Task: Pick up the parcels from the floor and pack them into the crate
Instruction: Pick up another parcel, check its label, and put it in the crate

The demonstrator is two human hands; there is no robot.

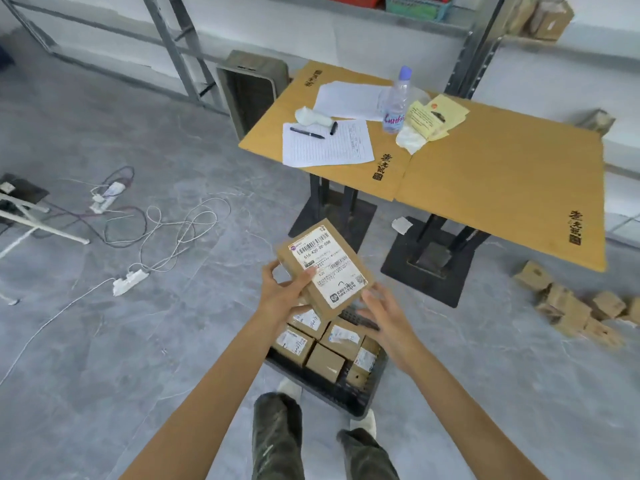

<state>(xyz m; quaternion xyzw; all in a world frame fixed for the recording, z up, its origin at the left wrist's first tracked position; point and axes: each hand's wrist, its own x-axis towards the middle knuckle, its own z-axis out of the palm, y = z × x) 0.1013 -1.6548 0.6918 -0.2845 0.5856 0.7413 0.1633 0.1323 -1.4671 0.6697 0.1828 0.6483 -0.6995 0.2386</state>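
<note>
My left hand [284, 292] clamps a labelled parcel [325, 268] above the crate [360, 407], my right hand [384, 317] spread open just at its four o'clock, more parcels [571, 310] lying at three o'clock.

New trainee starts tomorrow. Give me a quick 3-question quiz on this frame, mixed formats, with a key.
1. True or false: the left hand grips the labelled parcel over the crate.
2. Where do unpacked parcels lie? A) on the table B) on the floor right of the table base C) inside the shelf basket
3. Fill in: the water bottle stands on the ____.

Key
1. True; the right hand is open beside the parcel.
2. B
3. table
</note>
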